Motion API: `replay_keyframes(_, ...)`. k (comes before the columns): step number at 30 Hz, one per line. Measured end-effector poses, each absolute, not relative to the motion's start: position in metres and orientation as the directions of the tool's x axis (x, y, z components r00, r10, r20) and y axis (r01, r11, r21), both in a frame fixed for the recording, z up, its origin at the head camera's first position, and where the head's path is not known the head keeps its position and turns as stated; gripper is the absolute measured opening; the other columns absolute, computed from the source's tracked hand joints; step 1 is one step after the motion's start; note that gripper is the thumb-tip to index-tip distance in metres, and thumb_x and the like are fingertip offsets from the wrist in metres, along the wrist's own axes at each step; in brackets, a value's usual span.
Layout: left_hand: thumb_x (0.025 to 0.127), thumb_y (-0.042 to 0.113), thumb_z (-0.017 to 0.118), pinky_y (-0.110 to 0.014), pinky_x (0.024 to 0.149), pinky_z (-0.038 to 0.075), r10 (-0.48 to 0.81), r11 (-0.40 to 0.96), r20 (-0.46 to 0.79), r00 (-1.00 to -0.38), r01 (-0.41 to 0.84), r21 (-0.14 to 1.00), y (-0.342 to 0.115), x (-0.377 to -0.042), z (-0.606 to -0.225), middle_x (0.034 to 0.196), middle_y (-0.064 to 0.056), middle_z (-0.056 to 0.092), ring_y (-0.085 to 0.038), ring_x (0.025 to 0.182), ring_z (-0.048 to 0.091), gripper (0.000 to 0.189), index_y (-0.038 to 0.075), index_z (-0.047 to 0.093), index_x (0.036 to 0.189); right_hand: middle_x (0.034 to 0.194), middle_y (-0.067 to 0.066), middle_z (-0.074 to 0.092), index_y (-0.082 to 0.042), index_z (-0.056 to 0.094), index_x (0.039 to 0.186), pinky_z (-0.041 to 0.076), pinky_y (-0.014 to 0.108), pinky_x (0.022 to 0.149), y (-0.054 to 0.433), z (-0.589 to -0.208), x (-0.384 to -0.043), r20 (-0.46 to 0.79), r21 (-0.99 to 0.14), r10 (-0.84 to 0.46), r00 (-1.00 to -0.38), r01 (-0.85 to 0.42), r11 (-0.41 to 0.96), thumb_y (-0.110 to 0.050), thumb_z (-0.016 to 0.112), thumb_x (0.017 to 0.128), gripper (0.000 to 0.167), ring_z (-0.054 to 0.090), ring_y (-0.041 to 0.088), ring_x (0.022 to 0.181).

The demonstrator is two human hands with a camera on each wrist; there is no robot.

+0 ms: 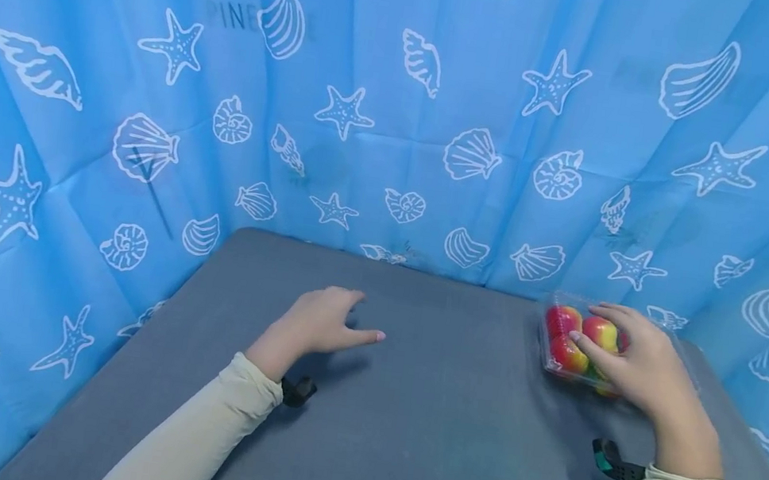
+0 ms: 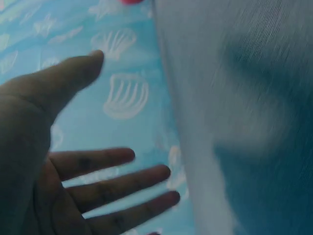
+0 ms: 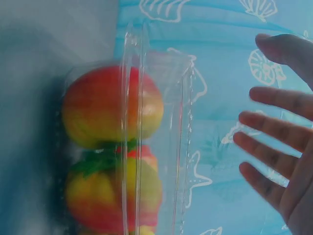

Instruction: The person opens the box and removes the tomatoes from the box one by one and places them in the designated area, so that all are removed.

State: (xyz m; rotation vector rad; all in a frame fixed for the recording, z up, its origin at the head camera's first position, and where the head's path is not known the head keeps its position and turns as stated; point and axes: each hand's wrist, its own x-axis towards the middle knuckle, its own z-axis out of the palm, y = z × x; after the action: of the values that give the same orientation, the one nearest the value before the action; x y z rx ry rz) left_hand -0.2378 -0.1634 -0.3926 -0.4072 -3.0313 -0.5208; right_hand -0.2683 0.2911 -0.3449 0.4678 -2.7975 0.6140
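A clear plastic clamshell box (image 1: 545, 364) sits at the right of the table, with red-and-yellow fruits (image 3: 112, 107) and a bit of green leaf (image 3: 98, 161) inside. My right hand (image 1: 636, 359) hovers over the box's right part and hides some of it in the head view. In the right wrist view the fingers (image 3: 279, 129) are spread and stand apart from the box's lid (image 3: 183, 122). My left hand (image 1: 320, 322) is over the middle-left of the table, holding nothing, its thumb and fingers (image 2: 122, 191) extended and spread.
The grey table (image 1: 436, 406) reaches back to a blue curtain (image 1: 378, 175) with white shells and starfish, which hangs along its far and side edges. Dark wrist straps (image 1: 616, 463) show at both cuffs. Shadows of the hands fall on the cloth.
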Motion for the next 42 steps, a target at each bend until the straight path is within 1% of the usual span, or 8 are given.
replay_keyframes(5, 0.096, 0.066, 0.067, -0.047, 0.098, 0.061, 0.353, 0.875, 0.110, -0.929, 0.370, 0.312, -0.138, -0.237, -0.397, 0.136, -0.012, 0.073, -0.026, 0.117, 0.073, 0.077, 0.005, 0.066, 0.143, 0.146, 0.032, 0.055, 0.000, 0.063, 0.139, 0.044, 0.083, 0.096, 0.303, -0.349, -0.263, 0.345, -0.367, -0.248, -0.905, -0.373, 0.852, -0.038, 0.076, 0.099, 0.057, 0.047, 0.059, 0.133)
replay_keyframes(11, 0.098, 0.063, 0.066, -0.043, 0.099, 0.061, 0.419, 0.827, 0.209, -0.884, 0.466, 0.314, -0.105, -0.243, -0.394, 0.135, -0.009, 0.072, -0.023, 0.120, 0.071, 0.068, 0.010, 0.068, 0.140, 0.150, 0.035, 0.050, 0.002, 0.060, 0.143, 0.041, 0.085, 0.095, 0.328, -0.356, -0.263, 0.341, -0.390, -0.172, -0.924, -0.306, 0.869, -0.042, 0.074, 0.100, 0.063, 0.042, 0.061, 0.136)
replay_keyframes(18, 0.100, 0.063, 0.064, -0.043, 0.112, 0.054, 0.465, 0.756, 0.298, -0.834, 0.549, 0.356, -0.052, -0.252, -0.387, 0.153, -0.006, 0.059, -0.023, 0.137, 0.061, 0.070, 0.014, 0.062, 0.149, 0.154, 0.040, 0.041, 0.009, 0.053, 0.147, 0.033, 0.087, 0.099, 0.356, -0.366, -0.264, 0.300, -0.394, -0.118, -0.946, -0.236, 0.888, -0.049, 0.068, 0.102, 0.076, 0.034, 0.065, 0.140)
replay_keyframes(23, 0.101, 0.063, 0.062, -0.043, 0.119, 0.049, 0.507, 0.722, 0.317, -0.802, 0.596, 0.351, -0.020, -0.254, -0.388, 0.162, -0.007, 0.050, -0.023, 0.146, 0.054, 0.072, 0.015, 0.056, 0.154, 0.156, 0.041, 0.038, 0.010, 0.051, 0.148, 0.029, 0.088, 0.101, 0.371, -0.373, -0.263, 0.320, -0.380, -0.163, -0.933, -0.284, 0.880, -0.044, 0.069, 0.102, 0.073, 0.032, 0.067, 0.141)
replay_keyframes(27, 0.101, 0.064, 0.061, -0.039, 0.119, 0.048, 0.539, 0.716, 0.322, -0.778, 0.625, 0.311, 0.003, -0.252, -0.392, 0.163, -0.005, 0.049, -0.021, 0.147, 0.054, 0.073, 0.016, 0.054, 0.155, 0.161, 0.041, 0.034, 0.007, 0.048, 0.152, 0.026, 0.089, 0.102, 0.379, -0.379, -0.262, 0.308, -0.366, -0.170, -0.936, -0.282, 0.887, -0.044, 0.068, 0.102, 0.075, 0.028, 0.068, 0.144)
replay_keyframes(34, 0.101, 0.063, 0.060, -0.031, 0.120, 0.046, 0.586, 0.687, 0.345, -0.733, 0.675, 0.268, 0.046, -0.246, -0.392, 0.162, -0.002, 0.051, -0.015, 0.147, 0.052, 0.070, 0.018, 0.055, 0.155, 0.163, 0.042, 0.028, 0.004, 0.041, 0.158, 0.026, 0.090, 0.099, 0.391, -0.388, -0.259, 0.257, -0.352, -0.167, -0.952, -0.253, 0.901, -0.049, 0.068, 0.101, 0.082, 0.026, 0.070, 0.144)
replay_keyframes(39, 0.103, 0.062, 0.057, -0.028, 0.123, 0.041, 0.615, 0.668, 0.371, -0.696, 0.710, 0.224, 0.070, -0.251, -0.387, 0.164, -0.003, 0.048, -0.015, 0.151, 0.047, 0.074, 0.015, 0.049, 0.159, 0.165, 0.041, 0.026, 0.004, 0.040, 0.159, 0.025, 0.090, 0.101, 0.393, -0.388, -0.259, 0.280, -0.363, -0.147, -0.949, -0.247, 0.899, -0.047, 0.067, 0.101, 0.082, 0.025, 0.070, 0.145)
replay_keyframes(42, 0.104, 0.062, 0.056, -0.026, 0.123, 0.040, 0.617, 0.671, 0.370, -0.695, 0.710, 0.215, 0.080, -0.254, -0.387, 0.164, -0.003, 0.047, -0.014, 0.151, 0.046, 0.074, 0.015, 0.047, 0.160, 0.168, 0.040, 0.020, 0.003, 0.036, 0.162, 0.023, 0.091, 0.101, 0.393, -0.387, -0.258, 0.258, -0.388, -0.132, -0.957, -0.227, 0.893, -0.049, 0.064, 0.103, 0.083, 0.020, 0.070, 0.148)
